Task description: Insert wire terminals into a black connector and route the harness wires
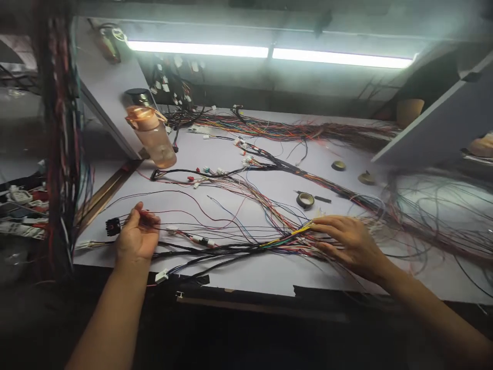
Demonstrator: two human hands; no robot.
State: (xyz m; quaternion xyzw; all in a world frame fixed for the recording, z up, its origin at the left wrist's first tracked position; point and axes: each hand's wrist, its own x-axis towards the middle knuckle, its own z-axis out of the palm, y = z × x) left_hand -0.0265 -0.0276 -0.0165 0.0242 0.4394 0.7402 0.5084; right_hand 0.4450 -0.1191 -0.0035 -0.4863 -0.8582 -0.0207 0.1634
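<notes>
My left hand (137, 235) is closed around thin dark wires that end in a small black connector (113, 226) just left of the fingers. My right hand (348, 241) lies flat with fingers spread on a bundle of coloured wires (285, 239), its fingertips at the yellow and green strands. Both hands rest on a white workboard (239, 272) covered with a spread wire harness (269, 169).
An orange water bottle (154, 137) stands at the back left. Tape rolls (305, 200) lie mid-board, with others (339, 165) farther back. Hanging wire bundles (61, 144) fill the left side. A grey panel (442, 123) slants at the right. The board's front edge (246, 294) is dark.
</notes>
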